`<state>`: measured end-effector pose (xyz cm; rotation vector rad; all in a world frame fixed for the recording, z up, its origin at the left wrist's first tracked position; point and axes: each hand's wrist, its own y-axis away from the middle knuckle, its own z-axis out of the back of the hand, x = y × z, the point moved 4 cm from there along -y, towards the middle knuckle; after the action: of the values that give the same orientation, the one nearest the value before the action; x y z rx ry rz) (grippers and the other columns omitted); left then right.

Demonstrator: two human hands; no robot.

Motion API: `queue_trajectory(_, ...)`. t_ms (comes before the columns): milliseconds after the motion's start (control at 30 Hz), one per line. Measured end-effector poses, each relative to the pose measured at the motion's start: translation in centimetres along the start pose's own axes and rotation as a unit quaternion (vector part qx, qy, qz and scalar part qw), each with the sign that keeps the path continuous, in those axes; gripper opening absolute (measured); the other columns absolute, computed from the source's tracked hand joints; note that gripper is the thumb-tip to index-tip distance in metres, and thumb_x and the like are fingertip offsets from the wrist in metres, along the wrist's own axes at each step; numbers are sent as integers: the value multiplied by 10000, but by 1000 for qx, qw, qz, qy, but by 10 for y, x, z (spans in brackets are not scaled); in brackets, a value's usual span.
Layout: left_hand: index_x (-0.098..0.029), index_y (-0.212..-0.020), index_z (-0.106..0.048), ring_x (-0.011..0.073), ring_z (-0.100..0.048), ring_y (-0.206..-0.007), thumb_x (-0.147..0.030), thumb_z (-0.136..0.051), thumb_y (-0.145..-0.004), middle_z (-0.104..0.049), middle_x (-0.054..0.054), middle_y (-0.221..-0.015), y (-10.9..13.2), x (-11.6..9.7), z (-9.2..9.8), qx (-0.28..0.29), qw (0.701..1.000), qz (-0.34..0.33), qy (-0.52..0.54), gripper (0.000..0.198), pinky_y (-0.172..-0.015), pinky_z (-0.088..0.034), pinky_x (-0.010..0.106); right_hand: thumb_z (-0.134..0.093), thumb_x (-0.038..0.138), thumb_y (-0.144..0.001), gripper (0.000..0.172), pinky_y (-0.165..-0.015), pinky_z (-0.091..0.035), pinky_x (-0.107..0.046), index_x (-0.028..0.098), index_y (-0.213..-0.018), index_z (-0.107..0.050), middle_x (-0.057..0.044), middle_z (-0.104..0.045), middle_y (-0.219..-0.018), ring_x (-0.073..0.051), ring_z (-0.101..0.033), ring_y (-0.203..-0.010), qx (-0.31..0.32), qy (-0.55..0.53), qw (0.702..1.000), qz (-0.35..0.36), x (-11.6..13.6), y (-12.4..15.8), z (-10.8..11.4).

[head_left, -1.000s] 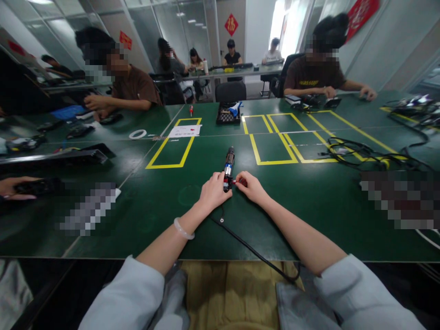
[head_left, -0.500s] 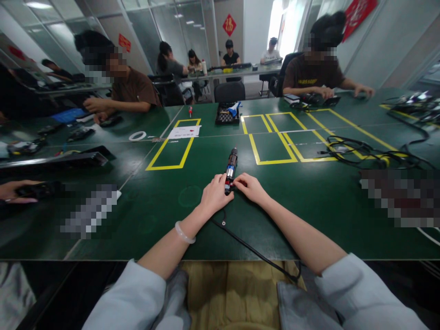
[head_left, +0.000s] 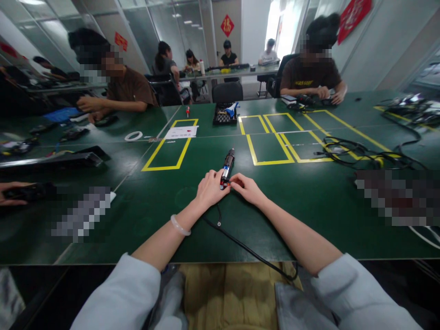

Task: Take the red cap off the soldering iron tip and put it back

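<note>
A slim electric screwdriver (head_left: 227, 166) lies on the green table, its tip pointing away from me. Part of its casing is off, and a silver and blue motor section shows. My left hand (head_left: 210, 189) is closed around its near end, where small red parts sit. Against those parts, my right hand (head_left: 246, 187) pinches with thumb and forefinger; what it grips is too small to make out. A black cord (head_left: 254, 250) with a small ring terminal (head_left: 219, 224) runs from beneath my left hand over the table's edge.
Yellow tape rectangles (head_left: 271, 162) mark the table. Farther back are a black parts tray (head_left: 225, 120), a paper sheet (head_left: 181, 132) and a tape roll (head_left: 133, 136). Tangled black cables (head_left: 347, 149) lie to the right. Co-workers sit across and at the left.
The screwdriver's near end and both hands have shifted slightly within the view, and the tool leans a little more. My right fingertips stay at the red parts.
</note>
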<state>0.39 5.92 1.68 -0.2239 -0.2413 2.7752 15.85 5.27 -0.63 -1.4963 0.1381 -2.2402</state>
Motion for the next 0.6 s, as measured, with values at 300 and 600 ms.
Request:
queue_trajectory(300,-248,-1398,-407,304,-529,-1068,-610,-476,-824,-507,123,-1182,0,94,13,20,996,61,-62,683,-871,-457,399,-522,301,-878,165,-649,-414,-253,180,-971,-582,-1,-581,-769,-119,-499,-644,7,9,1000,-4,-1,-1,1)
queue_trajectory(600,-215,-1399,-421,367,-496,-1155,-652,-421,-819,-476,184,-1269,2,228,32,46,971,214,-99,726,-916,-432,448,-522,267,-865,158,-657,-416,-259,166,-961,-597,-2,-578,-756,-124,-500,-650,17,26,999,-10,1,0,0)
